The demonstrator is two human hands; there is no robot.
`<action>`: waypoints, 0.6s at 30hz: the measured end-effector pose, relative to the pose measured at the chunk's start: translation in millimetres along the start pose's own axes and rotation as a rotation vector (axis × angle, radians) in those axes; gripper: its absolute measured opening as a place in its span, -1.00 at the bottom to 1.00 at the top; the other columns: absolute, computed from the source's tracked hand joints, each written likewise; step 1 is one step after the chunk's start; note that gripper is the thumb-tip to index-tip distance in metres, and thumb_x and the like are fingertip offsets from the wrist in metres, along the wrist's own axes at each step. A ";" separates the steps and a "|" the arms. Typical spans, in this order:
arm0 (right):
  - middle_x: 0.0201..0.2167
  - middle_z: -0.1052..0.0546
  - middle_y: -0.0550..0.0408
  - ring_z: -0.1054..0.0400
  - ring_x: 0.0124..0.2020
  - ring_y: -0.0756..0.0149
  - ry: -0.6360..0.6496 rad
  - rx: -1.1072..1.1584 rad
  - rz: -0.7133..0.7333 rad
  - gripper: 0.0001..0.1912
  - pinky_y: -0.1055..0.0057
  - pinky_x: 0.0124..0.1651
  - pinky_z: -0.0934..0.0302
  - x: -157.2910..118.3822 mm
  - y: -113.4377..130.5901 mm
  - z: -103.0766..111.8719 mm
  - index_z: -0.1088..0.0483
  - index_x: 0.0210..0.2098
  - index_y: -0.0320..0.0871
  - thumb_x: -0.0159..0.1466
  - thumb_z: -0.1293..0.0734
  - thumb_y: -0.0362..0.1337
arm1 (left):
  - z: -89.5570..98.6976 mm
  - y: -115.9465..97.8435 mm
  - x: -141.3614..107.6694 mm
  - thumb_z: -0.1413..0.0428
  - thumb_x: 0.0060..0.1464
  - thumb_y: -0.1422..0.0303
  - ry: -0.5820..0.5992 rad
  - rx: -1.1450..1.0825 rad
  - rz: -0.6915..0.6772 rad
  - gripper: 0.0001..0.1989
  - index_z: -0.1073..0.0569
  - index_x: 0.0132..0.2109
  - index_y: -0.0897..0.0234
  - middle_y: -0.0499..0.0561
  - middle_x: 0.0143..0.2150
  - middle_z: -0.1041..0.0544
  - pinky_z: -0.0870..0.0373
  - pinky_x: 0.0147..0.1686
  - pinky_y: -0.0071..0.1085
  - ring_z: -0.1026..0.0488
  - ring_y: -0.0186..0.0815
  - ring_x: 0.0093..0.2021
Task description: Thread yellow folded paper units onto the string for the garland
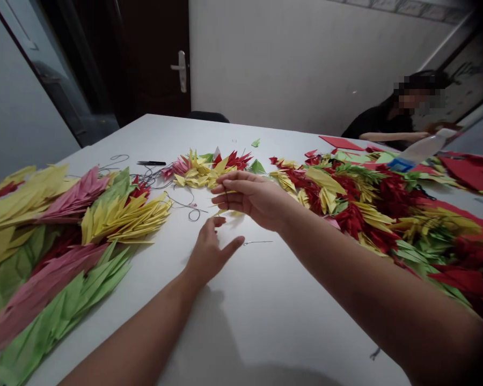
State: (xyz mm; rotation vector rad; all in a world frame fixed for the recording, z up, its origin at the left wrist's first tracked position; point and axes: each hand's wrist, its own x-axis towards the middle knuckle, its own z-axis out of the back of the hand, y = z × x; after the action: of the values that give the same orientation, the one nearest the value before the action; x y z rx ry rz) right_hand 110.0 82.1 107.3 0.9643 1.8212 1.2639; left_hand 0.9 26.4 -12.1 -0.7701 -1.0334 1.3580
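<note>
My left hand (210, 252) is just above the white table (265, 311), thumb and fingers apart, with nothing visible in it. Higher and to the right, my right hand (257, 198) has its thumb pressed towards the index finger, and a dark thread (226, 194) runs down across the fingers. Yellow folded paper pieces (199, 174) lie in a small pile just beyond the hands, mixed with red, pink and green ones. A thin needle (258, 242) lies on the table to the right of my left thumb.
Strung bundles of folded paper (124, 220) cover the left side. A long heap of red, yellow and green pieces (346, 198) fills the right. Black snips (151, 163) lie near tangled dark thread (153, 176). A bottle (422, 150) leans before a seated person (380, 120).
</note>
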 end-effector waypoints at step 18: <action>-0.33 -0.60 0.13 -0.51 -0.27 0.40 -0.121 0.049 0.101 -0.92 0.41 -0.14 -0.37 -25.7 -12.4 39.3 -0.42 -0.35 -0.15 0.17 -0.29 -0.39 | 9.4 -4.0 6.2 0.05 0.10 0.03 -0.007 -0.070 0.036 -0.61 -0.30 -0.47 0.24 -0.16 -0.63 -0.17 -0.09 -0.55 -0.45 -0.12 -0.41 -0.58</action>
State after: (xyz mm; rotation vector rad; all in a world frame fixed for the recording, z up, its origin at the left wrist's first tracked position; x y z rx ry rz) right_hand 153.8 73.3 88.3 1.1476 1.7360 1.1983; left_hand -6.6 30.9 -3.9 -0.8400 -1.0813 1.3621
